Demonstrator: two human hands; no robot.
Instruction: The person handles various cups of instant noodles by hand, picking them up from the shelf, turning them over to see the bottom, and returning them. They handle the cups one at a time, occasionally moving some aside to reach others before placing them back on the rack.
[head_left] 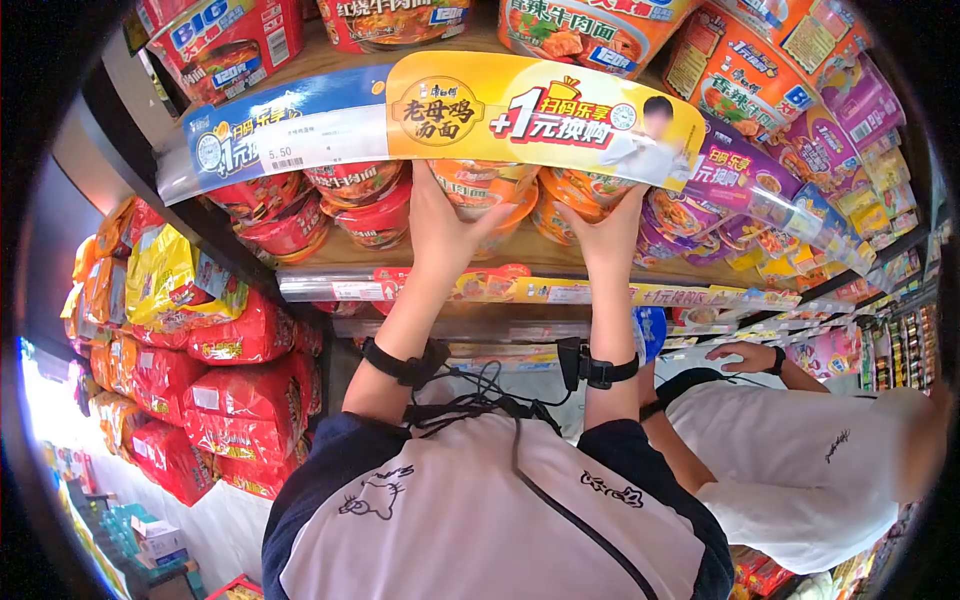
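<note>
Both arms reach forward onto a shelf of instant noodle bowls, under the overhanging price strip. My left hand wraps around an orange noodle bowl, its thumb across the front and its fingers along the left side. Around a second orange noodle bowl just to the right, my right hand is closed, thumb in front and fingers on the far side. The strip hides the bowls' tops and some of my fingertips. Red noodle bowls stand left of my left hand, and purple ones are right of my right hand.
A yellow and blue promotional strip hangs along the upper shelf edge, with larger noodle tubs above. Red multipacks are piled at left. Another person in a white shirt stands close on the right, one hand by the shelves.
</note>
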